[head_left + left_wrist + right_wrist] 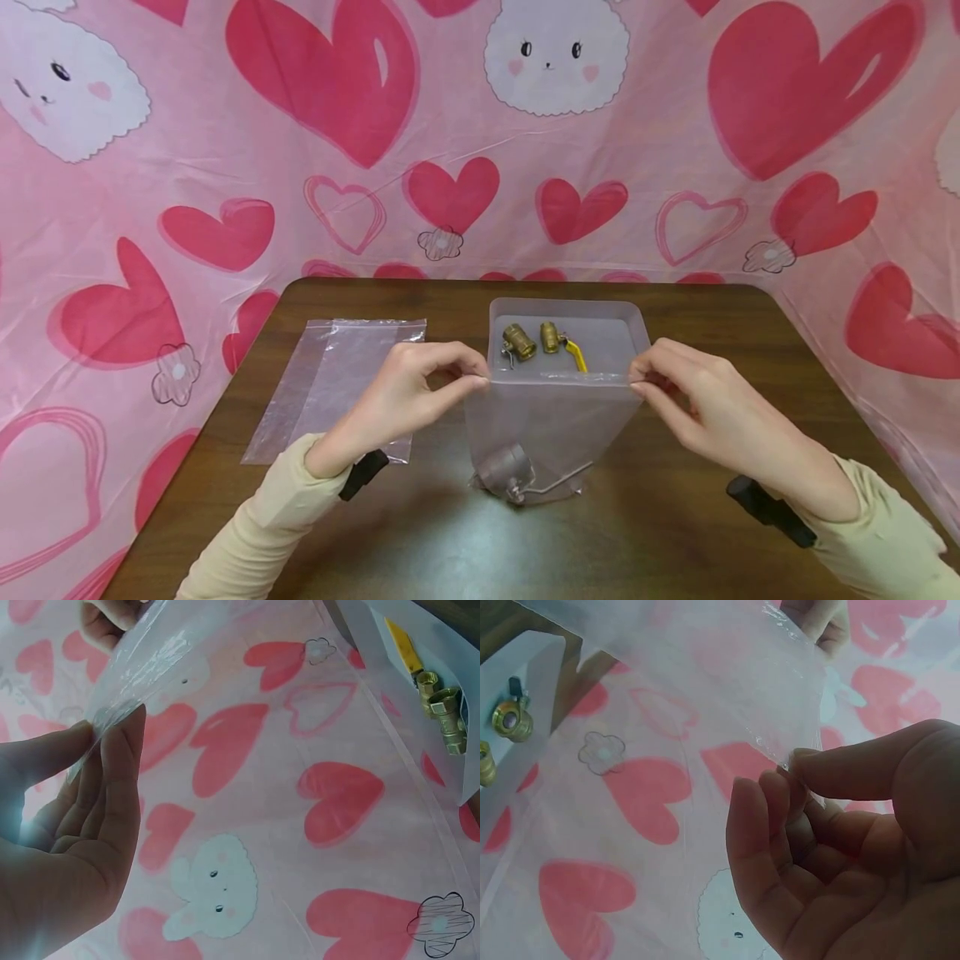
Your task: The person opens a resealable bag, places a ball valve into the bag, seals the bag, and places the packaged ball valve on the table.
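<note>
A clear plastic zip bag (555,421) hangs upright over the table, spread between both hands. My left hand (420,379) pinches its top left corner between thumb and fingers. The opposite top corner is pinched by my right hand (705,400). At the bag's bottom lies a grey metal valve (506,471) with a thin lever handle, seen hazily through the plastic. Both wrist views show the bag's edge in the fingertips; the left wrist view has the bag (142,664) stretching up toward the other hand.
Behind the bag stands a translucent plastic bin (567,307) holding a brass ball valve (519,342) and another brass valve with a yellow handle (576,354). Flat on the table's left side lie clear zip bags (330,383). A pink heart-print cloth (517,142) surrounds the brown table (697,517).
</note>
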The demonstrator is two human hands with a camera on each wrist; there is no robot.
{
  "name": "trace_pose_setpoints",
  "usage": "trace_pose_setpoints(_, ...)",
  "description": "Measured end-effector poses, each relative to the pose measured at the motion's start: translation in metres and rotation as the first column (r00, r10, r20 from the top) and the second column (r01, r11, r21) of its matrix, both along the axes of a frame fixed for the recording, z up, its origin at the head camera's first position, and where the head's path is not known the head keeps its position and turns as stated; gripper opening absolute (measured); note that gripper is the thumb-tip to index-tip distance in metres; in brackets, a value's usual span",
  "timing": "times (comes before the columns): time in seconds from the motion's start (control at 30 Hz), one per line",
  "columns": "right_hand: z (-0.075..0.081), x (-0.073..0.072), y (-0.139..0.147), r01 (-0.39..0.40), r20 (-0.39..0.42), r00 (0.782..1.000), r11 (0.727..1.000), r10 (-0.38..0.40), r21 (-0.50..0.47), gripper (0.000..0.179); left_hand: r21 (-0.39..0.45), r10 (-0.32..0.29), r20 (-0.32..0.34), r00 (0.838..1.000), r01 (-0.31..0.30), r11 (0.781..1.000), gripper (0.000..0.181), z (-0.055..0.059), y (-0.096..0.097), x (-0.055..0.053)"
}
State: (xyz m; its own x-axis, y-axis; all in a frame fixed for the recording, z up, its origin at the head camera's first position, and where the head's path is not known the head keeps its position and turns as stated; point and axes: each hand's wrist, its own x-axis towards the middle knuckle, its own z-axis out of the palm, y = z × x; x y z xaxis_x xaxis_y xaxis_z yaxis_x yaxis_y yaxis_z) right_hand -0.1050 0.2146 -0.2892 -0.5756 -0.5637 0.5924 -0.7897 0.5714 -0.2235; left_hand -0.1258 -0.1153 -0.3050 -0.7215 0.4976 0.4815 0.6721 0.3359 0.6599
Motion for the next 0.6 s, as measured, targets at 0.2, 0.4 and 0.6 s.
trace_pose_setpoints(0.2, 0.0018, -0.0002, 0.0026, 0.027, 0.024, 0.999, 0.999, -0.028, 0.025, 0.029, 0.007, 0.038, 0.064, 0.997, -0.038, 0.999, 0.011, 0.0000, -0.0027, -0.0028)
trace_pose_setpoints(0.4, 0.0002, -0.0014, 0.0055, 0.036, 0.046, 0.998, 0.999, -0.036, -0.013, 0.022, 0.003, 0.091, 0.143, 0.986, -0.093, 0.996, 0.013, 0.0003, -0.0067, -0.0074)
trace_pose_setpoints(0.6, -0.0013, -0.0019, 0.0069, 0.048, 0.044, 0.998, 0.999, -0.048, -0.017, 0.017, 0.001, 0.090, 0.197, 0.976, -0.092, 0.996, 0.009, 0.0013, -0.0076, -0.0091)
